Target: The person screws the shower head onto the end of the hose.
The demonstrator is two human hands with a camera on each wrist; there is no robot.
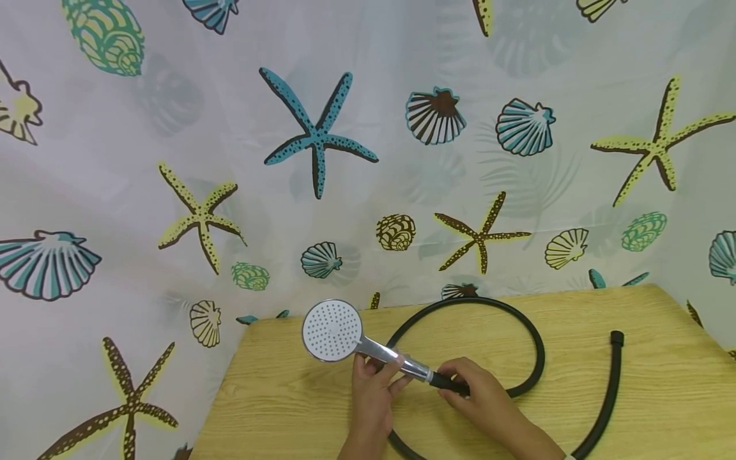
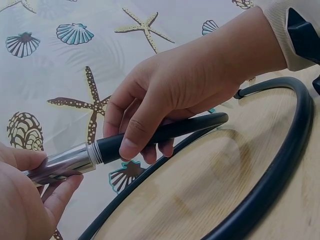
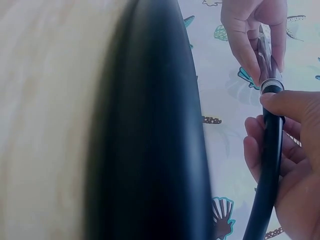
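A shower head (image 1: 332,331) with a round white spray face and chrome handle is held above the table, face toward the head camera. My left hand (image 1: 372,390) grips its chrome handle (image 2: 70,162). With thumb and fingers my right hand (image 1: 480,393) pinches the end of a black shower hose (image 1: 448,383) at the base of that handle. Silvery threads (image 2: 94,154) show between handle and hose end in the left wrist view. In the right wrist view the hose end meets the threaded collar (image 3: 271,85); how far it is screwed on I cannot tell.
The hose loops over the wooden table (image 1: 287,409), and its other end, with a black connector (image 1: 617,337), lies at the right. Behind and at the sides hangs a white curtain (image 1: 368,38) printed with shells and starfish.
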